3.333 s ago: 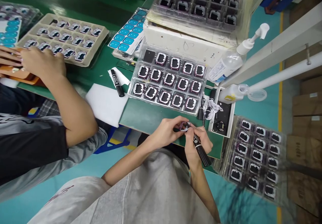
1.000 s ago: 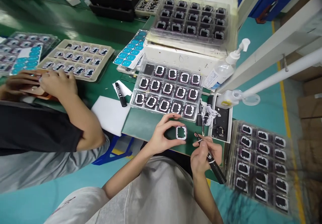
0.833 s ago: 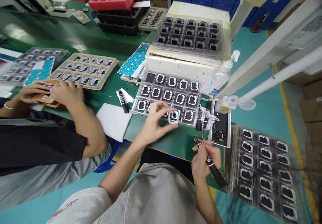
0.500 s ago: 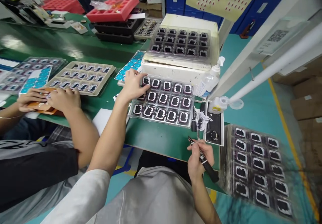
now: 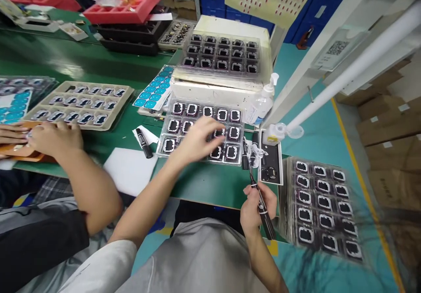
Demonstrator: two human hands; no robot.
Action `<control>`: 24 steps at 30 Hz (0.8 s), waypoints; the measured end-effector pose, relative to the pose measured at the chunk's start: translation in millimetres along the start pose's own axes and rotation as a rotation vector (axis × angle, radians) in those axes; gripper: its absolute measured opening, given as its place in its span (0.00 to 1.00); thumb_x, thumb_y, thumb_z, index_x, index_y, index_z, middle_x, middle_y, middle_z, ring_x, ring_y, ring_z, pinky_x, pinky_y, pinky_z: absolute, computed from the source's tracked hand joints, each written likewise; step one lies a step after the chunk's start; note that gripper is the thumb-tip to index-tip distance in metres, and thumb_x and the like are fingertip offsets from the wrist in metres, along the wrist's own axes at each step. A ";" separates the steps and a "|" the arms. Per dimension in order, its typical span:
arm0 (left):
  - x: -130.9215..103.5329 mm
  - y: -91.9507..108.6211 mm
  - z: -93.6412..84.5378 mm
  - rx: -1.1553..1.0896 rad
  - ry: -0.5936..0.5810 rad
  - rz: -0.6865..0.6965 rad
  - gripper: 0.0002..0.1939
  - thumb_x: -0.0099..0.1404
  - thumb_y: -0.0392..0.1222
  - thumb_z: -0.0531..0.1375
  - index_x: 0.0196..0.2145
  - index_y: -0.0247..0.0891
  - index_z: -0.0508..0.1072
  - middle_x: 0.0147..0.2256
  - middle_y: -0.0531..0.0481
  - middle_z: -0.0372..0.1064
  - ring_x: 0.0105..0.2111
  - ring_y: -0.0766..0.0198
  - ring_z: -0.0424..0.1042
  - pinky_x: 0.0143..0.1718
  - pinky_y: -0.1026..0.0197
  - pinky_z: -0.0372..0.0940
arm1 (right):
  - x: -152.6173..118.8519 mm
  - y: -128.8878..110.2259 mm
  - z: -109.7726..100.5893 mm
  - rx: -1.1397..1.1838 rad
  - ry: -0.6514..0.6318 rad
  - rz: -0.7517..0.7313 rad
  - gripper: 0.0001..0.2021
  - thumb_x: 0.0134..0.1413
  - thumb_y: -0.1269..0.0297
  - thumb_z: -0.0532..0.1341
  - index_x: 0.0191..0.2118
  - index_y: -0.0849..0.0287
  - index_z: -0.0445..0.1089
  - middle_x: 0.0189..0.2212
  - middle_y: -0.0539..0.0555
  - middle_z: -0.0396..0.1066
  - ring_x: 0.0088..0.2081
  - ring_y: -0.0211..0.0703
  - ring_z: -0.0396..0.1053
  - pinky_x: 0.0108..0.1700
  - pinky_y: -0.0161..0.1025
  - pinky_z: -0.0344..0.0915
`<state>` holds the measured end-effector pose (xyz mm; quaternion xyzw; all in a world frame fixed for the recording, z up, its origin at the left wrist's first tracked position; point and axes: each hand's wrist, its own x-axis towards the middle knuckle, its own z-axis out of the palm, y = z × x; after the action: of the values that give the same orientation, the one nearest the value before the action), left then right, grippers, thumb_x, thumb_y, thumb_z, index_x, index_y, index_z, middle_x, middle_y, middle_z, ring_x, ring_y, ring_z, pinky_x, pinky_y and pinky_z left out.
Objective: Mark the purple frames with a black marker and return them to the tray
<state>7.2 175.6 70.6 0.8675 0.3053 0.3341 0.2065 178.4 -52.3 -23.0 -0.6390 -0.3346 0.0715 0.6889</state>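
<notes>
A clear plastic tray (image 5: 200,161) of black square parts with white rims lies on the green table. Over its middle reaches my left hand (image 5: 203,138), thumb and fingers apart, with nothing visible between them; it hides a few parts. At the table's front edge my right hand (image 5: 258,207) is closed round a black marker (image 5: 265,218), its tip pointing up and away from me. A second black marker (image 5: 144,143) lies left of the tray, beside a white square sheet (image 5: 130,170).
Stacked trays (image 5: 324,205) stand at the right. Behind are a white box (image 5: 210,89) bearing more trays and a pump bottle (image 5: 261,104). A narrow black tray (image 5: 271,166) sits right. At left, a co-worker's hands (image 5: 55,139) touch an orange item near a beige tray (image 5: 98,126).
My left hand has moved from the tray's far left corner to over its middle. The view has shifted right, and the marker left of the tray has come into sight.
</notes>
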 end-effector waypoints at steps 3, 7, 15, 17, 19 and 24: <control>11.6 32.2 48.4 -0.007 -0.179 0.186 0.16 0.81 0.45 0.66 0.61 0.37 0.82 0.55 0.37 0.78 0.57 0.42 0.74 0.61 0.41 0.71 | 0.7 5.5 -7.3 -0.017 0.021 -0.040 0.09 0.67 0.55 0.69 0.48 0.52 0.78 0.31 0.45 0.76 0.29 0.44 0.79 0.35 0.47 0.79; 35.5 39.1 93.7 0.059 -0.235 0.237 0.20 0.73 0.47 0.73 0.59 0.39 0.84 0.59 0.35 0.74 0.60 0.35 0.73 0.61 0.36 0.72 | 5.7 8.5 -14.8 -0.054 0.010 -0.125 0.09 0.63 0.57 0.72 0.47 0.47 0.81 0.34 0.46 0.77 0.31 0.45 0.79 0.35 0.48 0.79; 23.3 45.6 87.4 -0.300 -0.132 0.116 0.06 0.74 0.36 0.65 0.44 0.41 0.84 0.54 0.38 0.79 0.56 0.43 0.75 0.62 0.39 0.70 | 6.0 5.1 -18.4 -0.138 -0.037 -0.197 0.14 0.65 0.61 0.68 0.54 0.44 0.80 0.35 0.46 0.79 0.34 0.45 0.81 0.36 0.48 0.81; 8.1 48.8 77.6 -0.571 -0.052 -0.010 0.04 0.76 0.41 0.67 0.44 0.42 0.82 0.49 0.41 0.81 0.52 0.47 0.78 0.59 0.44 0.72 | 4.4 6.1 -19.0 -0.145 -0.030 -0.212 0.13 0.65 0.61 0.67 0.53 0.44 0.80 0.34 0.46 0.79 0.33 0.46 0.81 0.36 0.48 0.81; -7.1 51.6 71.6 -0.837 0.005 -0.152 0.08 0.76 0.47 0.71 0.45 0.42 0.81 0.46 0.43 0.82 0.47 0.52 0.80 0.53 0.50 0.74 | 3.8 7.5 -19.0 -0.145 -0.025 -0.231 0.14 0.64 0.61 0.68 0.54 0.44 0.79 0.34 0.46 0.78 0.32 0.46 0.81 0.36 0.50 0.81; -37.7 60.2 74.5 -1.211 0.054 -0.388 0.19 0.69 0.54 0.79 0.44 0.42 0.77 0.44 0.46 0.82 0.40 0.58 0.80 0.42 0.57 0.74 | 11.5 7.1 -15.5 -0.144 -0.026 -0.303 0.23 0.59 0.60 0.73 0.60 0.46 0.75 0.38 0.48 0.81 0.36 0.48 0.82 0.40 0.54 0.84</control>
<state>61.1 95.1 35.9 0.5172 0.2191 0.4259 0.7093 198.2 -58.0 -24.8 -0.6280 -0.4401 -0.0489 0.6400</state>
